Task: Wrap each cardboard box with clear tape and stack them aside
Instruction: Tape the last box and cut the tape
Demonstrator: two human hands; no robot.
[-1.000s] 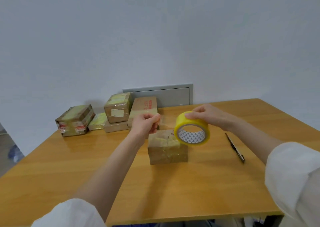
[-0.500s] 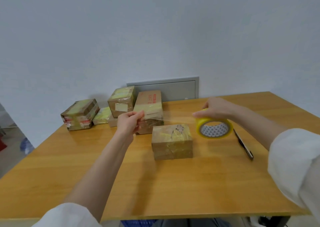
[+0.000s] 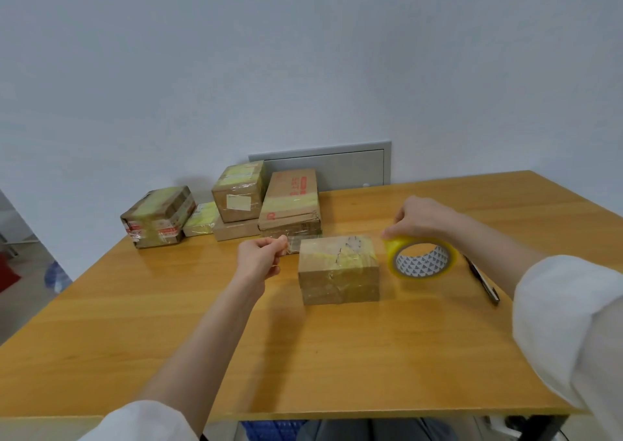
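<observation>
The box point(image 3: 338, 268) sits on the bench point(image 3: 337, 356) between the hands: left hand point(image 3: 259, 258) pinches the tape end point(image 3: 292, 242), right hand point(image 3: 418, 220) grips the tape roll point(image 3: 423, 260).

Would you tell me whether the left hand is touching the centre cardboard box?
Apart. The head view shows the left hand pinching the tape strip, with a clear gap between it and the cardboard box.

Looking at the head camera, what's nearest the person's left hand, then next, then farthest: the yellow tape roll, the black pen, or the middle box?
From the left hand:
1. Middle box, just to its right.
2. Tape roll, beyond the box, held by the right hand.
3. Pen, farthest to the right.
</observation>
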